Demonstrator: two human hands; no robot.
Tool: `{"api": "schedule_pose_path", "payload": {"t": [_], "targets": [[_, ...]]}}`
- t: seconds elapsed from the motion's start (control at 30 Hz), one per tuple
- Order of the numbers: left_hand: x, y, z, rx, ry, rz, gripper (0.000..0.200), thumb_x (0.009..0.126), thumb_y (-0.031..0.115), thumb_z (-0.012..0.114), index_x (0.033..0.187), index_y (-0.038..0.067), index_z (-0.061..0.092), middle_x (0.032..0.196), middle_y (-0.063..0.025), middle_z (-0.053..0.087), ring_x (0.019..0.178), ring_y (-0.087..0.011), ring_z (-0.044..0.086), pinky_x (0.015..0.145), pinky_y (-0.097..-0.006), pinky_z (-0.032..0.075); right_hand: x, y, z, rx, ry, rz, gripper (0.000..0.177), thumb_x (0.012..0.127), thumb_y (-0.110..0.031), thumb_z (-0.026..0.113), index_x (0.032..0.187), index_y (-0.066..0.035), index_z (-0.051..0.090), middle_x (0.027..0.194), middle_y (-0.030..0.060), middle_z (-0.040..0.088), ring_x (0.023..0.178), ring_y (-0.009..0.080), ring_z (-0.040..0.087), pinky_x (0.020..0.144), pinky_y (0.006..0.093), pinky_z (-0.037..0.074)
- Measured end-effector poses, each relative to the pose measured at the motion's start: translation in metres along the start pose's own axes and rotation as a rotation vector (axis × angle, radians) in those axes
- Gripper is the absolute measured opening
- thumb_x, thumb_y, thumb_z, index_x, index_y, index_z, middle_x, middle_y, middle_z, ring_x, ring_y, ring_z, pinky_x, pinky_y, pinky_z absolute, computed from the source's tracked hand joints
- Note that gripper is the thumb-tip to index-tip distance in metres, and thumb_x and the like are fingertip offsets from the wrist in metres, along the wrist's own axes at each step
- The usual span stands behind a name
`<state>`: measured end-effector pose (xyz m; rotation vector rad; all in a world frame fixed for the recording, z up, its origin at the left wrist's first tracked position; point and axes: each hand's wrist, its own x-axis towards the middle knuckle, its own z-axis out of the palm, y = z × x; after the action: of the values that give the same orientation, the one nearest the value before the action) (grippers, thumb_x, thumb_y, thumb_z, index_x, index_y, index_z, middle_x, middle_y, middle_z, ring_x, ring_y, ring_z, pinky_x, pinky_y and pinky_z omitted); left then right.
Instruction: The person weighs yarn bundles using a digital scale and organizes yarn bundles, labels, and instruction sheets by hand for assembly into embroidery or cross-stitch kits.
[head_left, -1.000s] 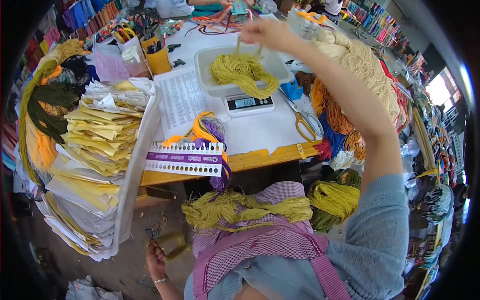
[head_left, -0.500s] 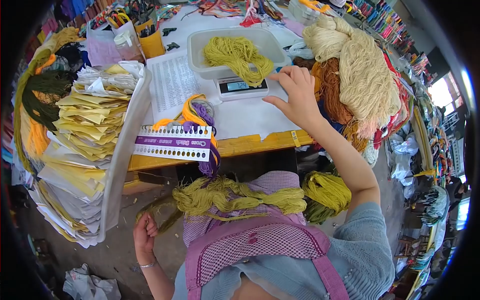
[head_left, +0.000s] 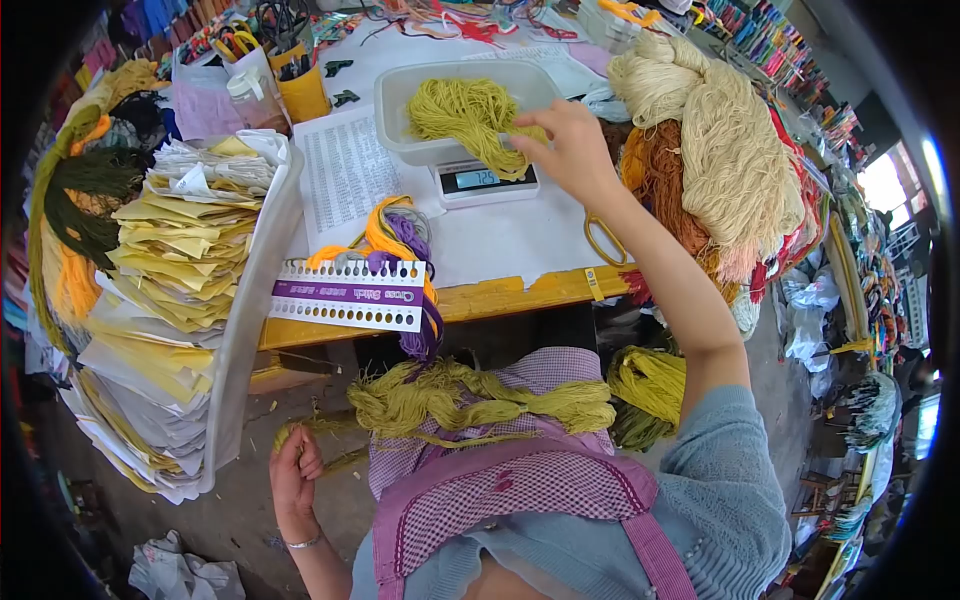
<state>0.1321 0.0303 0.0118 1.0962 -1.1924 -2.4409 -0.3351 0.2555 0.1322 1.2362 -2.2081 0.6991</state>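
Note:
A skein of yellow-green thread (head_left: 455, 108) lies in a clear plastic tub (head_left: 395, 140), part of it hanging over the front rim. Under the tub is a digital scale (head_left: 488, 192) with a lit display. My right hand (head_left: 568, 150) reaches over the tub's right side, thumb and fingers closed around the skein's right edge. Low on the left, my left hand (head_left: 297, 468) is closed on the end of an olive-green thread bundle (head_left: 335, 428). More yellow-green thread (head_left: 480, 400) lies across my lap on the checked apron (head_left: 550, 368).
A punched thread card (head_left: 348, 294) with orange and purple threads sits at the table edge (head_left: 480, 298). Scissors (head_left: 603, 240) lie right of the scale. Cream skeins (head_left: 735, 150) are piled at right. A bin of papers (head_left: 190, 250) stands left; a printed sheet (head_left: 350, 165) lies beside it.
My right hand has moved up and left, from beside the tub to the skein's edge. The scissors have come into view. My left hand stays low, its thread bundle slightly shifted.

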Motion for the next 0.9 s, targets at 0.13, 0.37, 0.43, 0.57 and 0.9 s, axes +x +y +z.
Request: {"api": "schedule_pose_path", "payload": {"t": [0.13, 0.37, 0.43, 0.57, 0.9], "targets": [[0.002, -0.002, -0.001, 0.005, 0.007, -0.012, 0.018, 0.099, 0.019, 0.049, 0.085, 0.009, 0.052, 0.056, 0.0053, 0.034, 0.044, -0.0033, 0.024, 0.041, -0.0204, 0.017, 0.023, 0.005, 0.009, 0.192, -0.293, 0.171, 0.019, 0.078, -0.023, 0.074, 0.088, -0.007, 0.073, 0.073, 0.0083, 0.057, 0.07, 0.0227, 0.054, 0.064, 0.035, 0.044], [0.0, -0.005, -0.008, 0.021, 0.034, -0.016, 0.016, 0.099, 0.02, 0.048, 0.085, 0.012, 0.052, 0.056, 0.0065, 0.031, 0.044, -0.0034, 0.023, 0.041, -0.0205, 0.016, 0.038, 0.023, 0.012, 0.292, -0.543, 0.288, 0.02, 0.075, -0.025, 0.075, 0.085, -0.008, 0.075, 0.073, 0.0065, 0.067, 0.068, 0.0167, 0.061, 0.065, 0.0316, 0.048], [0.003, -0.004, -0.009, 0.025, 0.027, -0.022, 0.016, 0.099, 0.02, 0.048, 0.085, 0.012, 0.052, 0.056, 0.0063, 0.032, 0.044, -0.0034, 0.024, 0.041, -0.0204, 0.017, 0.045, 0.025, 0.008, 0.282, -0.545, 0.297, 0.022, 0.074, -0.029, 0.076, 0.083, -0.01, 0.075, 0.074, 0.0082, 0.069, 0.068, 0.0201, 0.063, 0.066, 0.0346, 0.049], [0.008, -0.003, -0.006, 0.034, 0.002, -0.033, 0.017, 0.099, 0.021, 0.048, 0.086, 0.012, 0.052, 0.057, 0.0062, 0.032, 0.045, -0.0036, 0.024, 0.041, -0.0205, 0.017, 0.059, 0.023, 0.004, 0.267, -0.518, 0.284, 0.02, 0.073, -0.028, 0.076, 0.083, -0.011, 0.075, 0.075, 0.0067, 0.069, 0.067, 0.0194, 0.063, 0.066, 0.035, 0.049], [0.009, -0.01, -0.012, 0.003, -0.001, -0.028, 0.016, 0.099, 0.019, 0.049, 0.085, 0.01, 0.051, 0.058, 0.0045, 0.036, 0.047, -0.0042, 0.027, 0.043, -0.0211, 0.019, 0.041, 0.013, 0.006, 0.077, -0.072, 0.03, 0.016, 0.083, -0.022, 0.067, 0.086, -0.007, 0.071, 0.08, 0.0132, 0.059, 0.086, 0.0329, 0.056, 0.078, 0.0397, 0.046]]}}
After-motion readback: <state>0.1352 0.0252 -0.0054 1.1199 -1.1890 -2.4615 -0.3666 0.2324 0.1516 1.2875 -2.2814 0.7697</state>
